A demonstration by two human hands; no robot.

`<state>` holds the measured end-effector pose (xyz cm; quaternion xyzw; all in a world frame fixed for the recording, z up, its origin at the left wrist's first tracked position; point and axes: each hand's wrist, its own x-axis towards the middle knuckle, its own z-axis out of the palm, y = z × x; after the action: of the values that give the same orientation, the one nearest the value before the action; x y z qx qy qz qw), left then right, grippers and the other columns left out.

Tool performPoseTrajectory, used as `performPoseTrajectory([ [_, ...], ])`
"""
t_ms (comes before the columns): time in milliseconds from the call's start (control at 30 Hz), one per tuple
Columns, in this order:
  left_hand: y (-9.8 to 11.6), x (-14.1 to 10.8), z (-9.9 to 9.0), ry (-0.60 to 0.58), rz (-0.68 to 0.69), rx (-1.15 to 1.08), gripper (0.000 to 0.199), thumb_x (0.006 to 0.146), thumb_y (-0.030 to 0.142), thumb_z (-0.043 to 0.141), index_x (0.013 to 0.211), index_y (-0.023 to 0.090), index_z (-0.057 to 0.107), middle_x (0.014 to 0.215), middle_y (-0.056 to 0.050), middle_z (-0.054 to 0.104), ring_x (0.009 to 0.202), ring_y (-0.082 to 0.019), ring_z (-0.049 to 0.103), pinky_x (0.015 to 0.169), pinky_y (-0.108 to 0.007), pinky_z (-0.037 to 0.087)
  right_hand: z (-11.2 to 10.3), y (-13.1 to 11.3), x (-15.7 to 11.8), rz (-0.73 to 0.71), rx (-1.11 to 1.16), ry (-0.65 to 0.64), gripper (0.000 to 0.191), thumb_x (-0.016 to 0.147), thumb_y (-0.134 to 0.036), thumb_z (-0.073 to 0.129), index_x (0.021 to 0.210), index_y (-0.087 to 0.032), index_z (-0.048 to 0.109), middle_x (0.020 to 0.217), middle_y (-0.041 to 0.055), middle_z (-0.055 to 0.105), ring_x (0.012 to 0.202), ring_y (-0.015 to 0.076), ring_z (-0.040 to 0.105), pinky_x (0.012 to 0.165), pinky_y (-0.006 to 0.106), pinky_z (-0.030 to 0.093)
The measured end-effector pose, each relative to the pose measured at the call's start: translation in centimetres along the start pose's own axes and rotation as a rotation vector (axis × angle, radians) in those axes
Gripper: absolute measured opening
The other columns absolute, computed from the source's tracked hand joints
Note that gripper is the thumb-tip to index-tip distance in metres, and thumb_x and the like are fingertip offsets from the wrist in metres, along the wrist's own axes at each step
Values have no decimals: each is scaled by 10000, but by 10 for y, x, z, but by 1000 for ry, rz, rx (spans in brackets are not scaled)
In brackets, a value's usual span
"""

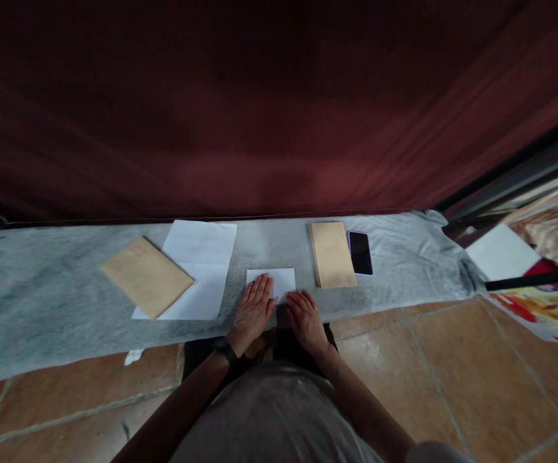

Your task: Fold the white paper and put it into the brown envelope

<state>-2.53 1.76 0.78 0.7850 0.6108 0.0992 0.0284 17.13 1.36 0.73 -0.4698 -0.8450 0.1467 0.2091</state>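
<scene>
A small white folded paper [283, 279] lies on the grey cloth surface [279, 241], right in front of me. My left hand [254, 305] rests flat on its left part, fingers stretched out. At its lower right corner lies my right hand [305, 318], palm down with the fingers extended, its fingertips at the paper's edge. Neither hand grips anything. To the left, a brown envelope [146, 276] overlaps larger white sheets [206, 257]. A stack of brown envelopes [334, 254] sits to the right.
Beside the envelope stack is a dark-screened phone [360, 253]. A dark red curtain [279, 128] hangs behind the surface. At the far right are a white sheet [503, 251] and a colourful printed item [549, 308]. A white scrap [134, 356] lies on the tiled floor.
</scene>
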Motion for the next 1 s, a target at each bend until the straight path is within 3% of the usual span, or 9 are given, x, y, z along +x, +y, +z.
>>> performPoseTrajectory([
  [233,-2,4,4,16,-65,-11,604,1014,391,319,1515,57,360,1588,-162,344,1495,-272,282,1212,-461,281,10,13,30,71,-137,-16,463,1020,-251,419,1477,-187,456,1539,94,455,1430,264,383,1181,482,298],
  [533,-4,3,6,61,-110,17,646,1010,423,333,1514,19,343,1586,-214,322,1503,-313,247,1212,-516,256,13,15,33,90,-191,3,480,1014,-260,414,1487,-187,449,1541,83,454,1422,268,382,1186,480,281],
  [800,-4,-22,-1,-19,184,-3,575,993,382,437,1536,209,353,1618,-88,315,1506,-238,258,1240,-451,216,11,14,33,79,-206,10,491,1014,-255,422,1496,-162,429,1550,95,440,1430,268,367,1186,476,274],
  [1000,-5,-31,-2,-37,180,17,617,965,406,488,1528,190,358,1625,-112,293,1512,-253,238,1241,-459,205,11,-6,40,65,-185,14,464,1014,-247,430,1462,-131,472,1521,133,471,1447,291,351,1198,542,232],
])
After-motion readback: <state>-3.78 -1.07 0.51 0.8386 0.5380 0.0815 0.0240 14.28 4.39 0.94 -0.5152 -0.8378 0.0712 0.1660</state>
